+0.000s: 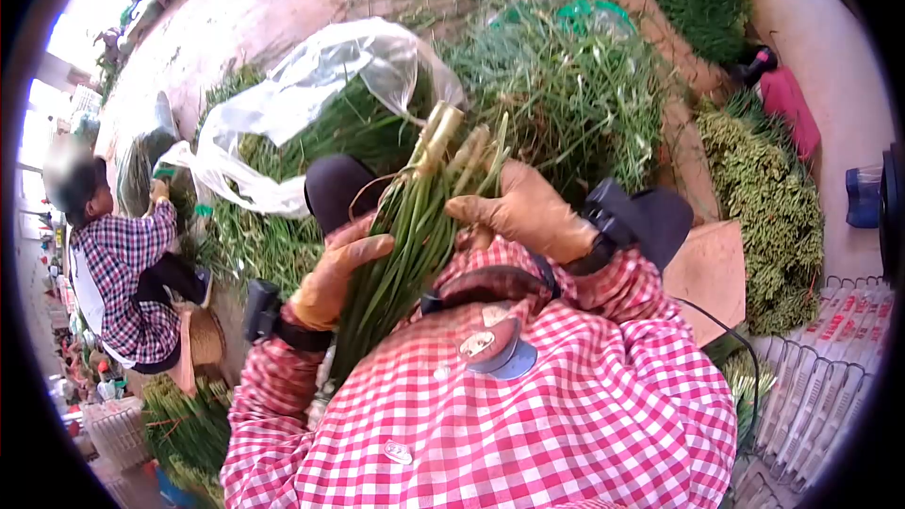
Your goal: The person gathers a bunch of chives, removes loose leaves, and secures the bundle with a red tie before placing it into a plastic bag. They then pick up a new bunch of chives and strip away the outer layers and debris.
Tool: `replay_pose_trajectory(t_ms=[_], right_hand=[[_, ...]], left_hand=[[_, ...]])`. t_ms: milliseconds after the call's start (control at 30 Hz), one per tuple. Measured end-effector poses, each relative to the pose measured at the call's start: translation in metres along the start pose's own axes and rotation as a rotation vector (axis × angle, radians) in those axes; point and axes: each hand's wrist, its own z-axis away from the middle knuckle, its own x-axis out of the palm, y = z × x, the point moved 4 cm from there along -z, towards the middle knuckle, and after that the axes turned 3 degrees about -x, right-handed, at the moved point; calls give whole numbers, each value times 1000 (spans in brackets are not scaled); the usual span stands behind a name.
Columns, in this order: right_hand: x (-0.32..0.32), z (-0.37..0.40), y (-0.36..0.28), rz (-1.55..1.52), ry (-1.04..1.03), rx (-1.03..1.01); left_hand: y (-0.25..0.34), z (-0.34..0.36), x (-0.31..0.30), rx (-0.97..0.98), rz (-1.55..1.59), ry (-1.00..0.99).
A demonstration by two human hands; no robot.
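Left hand (332,273) was wrapped round the bunch of green stalks (403,226) at mid-view, pale ends toward twelve o'clock; the right hand (528,212) pinched its other edge, thumb in front. Loose, uneven stalks could have slid out had either grip slackened, and thin leaves could have creased under hard pressure. Between three and four o'clock, red print (844,314) on white crates (813,385) was too blurred to read.

head view | faces forward-down | near left hand (337,273), right hand (530,214)
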Motion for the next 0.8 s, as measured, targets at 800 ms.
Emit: replay_pose_trajectory(t_ms=[800], right_hand=[[-8,-18,-5,158,-70,137]], left_hand=[[-48,-22,-8,85,-175,26]])
